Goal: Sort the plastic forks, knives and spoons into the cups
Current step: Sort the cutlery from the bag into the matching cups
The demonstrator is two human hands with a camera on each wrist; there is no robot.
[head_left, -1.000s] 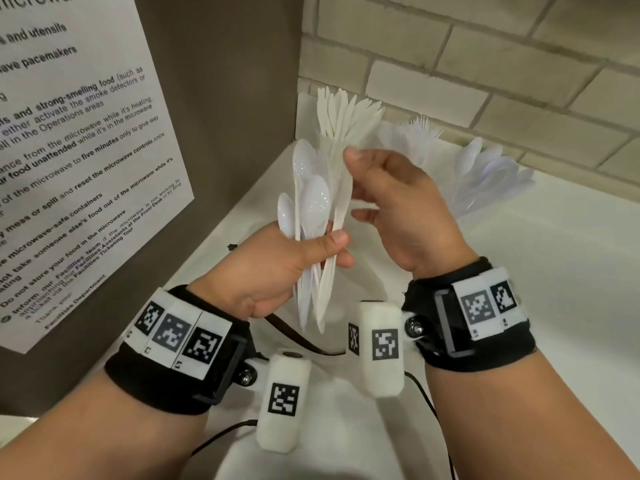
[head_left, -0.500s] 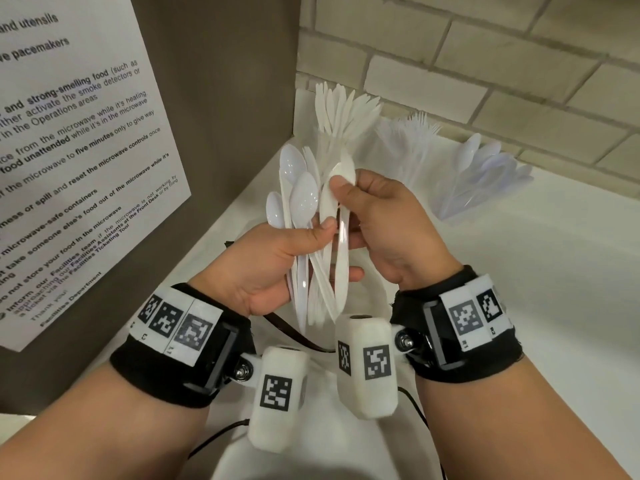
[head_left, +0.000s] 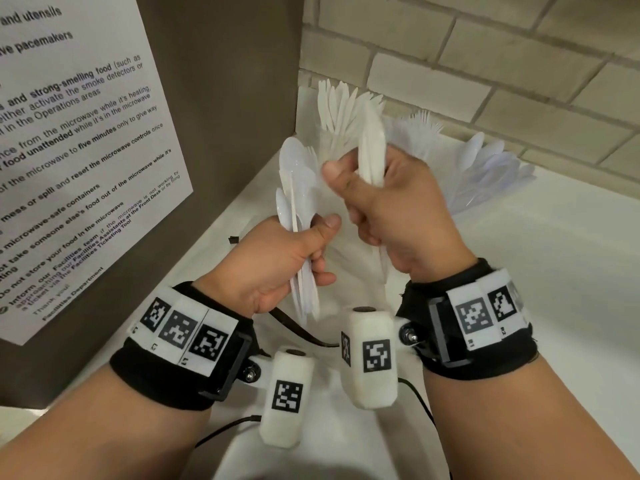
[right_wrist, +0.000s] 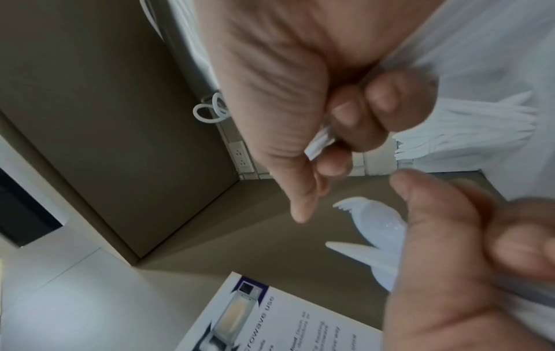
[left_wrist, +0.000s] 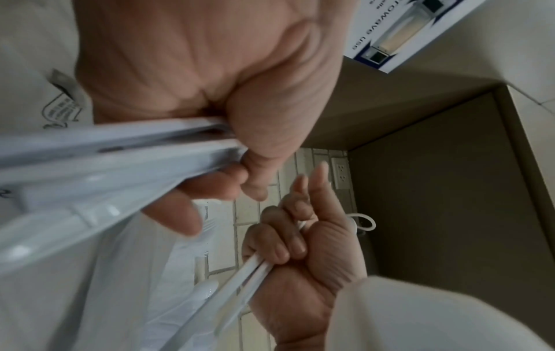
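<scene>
1. The left hand (head_left: 277,265) holds a mixed bundle of white cutlery (head_left: 298,202) upright in front of the person, its fingers curled round the handles and its thumb (head_left: 323,226) pressed across the front.
2. In that bundle three spoon bowls can be counted in the head view, and fork tines show behind them; the handles overlap too much to give a total.
3. The right hand (head_left: 398,209) grips a smaller bunch of white pieces (head_left: 372,150) apart from the left bundle, with its fingers wrapped round them and its thumb raised toward the left bundle.
4. The left wrist view shows at least two handles (left_wrist: 240,275) coming out of the right fist; what kind of piece they are cannot be told.
5. Three sorted groups stand at the back of the white counter (head_left: 519,289), against the brick wall (head_left: 485,64).
6. The first group is a fan of knives (head_left: 341,105) in the corner, behind the hands.
7. The second is a cluster of forks (head_left: 419,129) to its right.
8. The third is a spray of spoons (head_left: 485,168) farthest right.
9. The cups themselves are hidden or washed out, so they cannot be counted.
10. One printed notice (head_left: 79,140) hangs on the brown panel at the left.
11. A black cable (head_left: 298,327) lies on the counter below the hands.
</scene>
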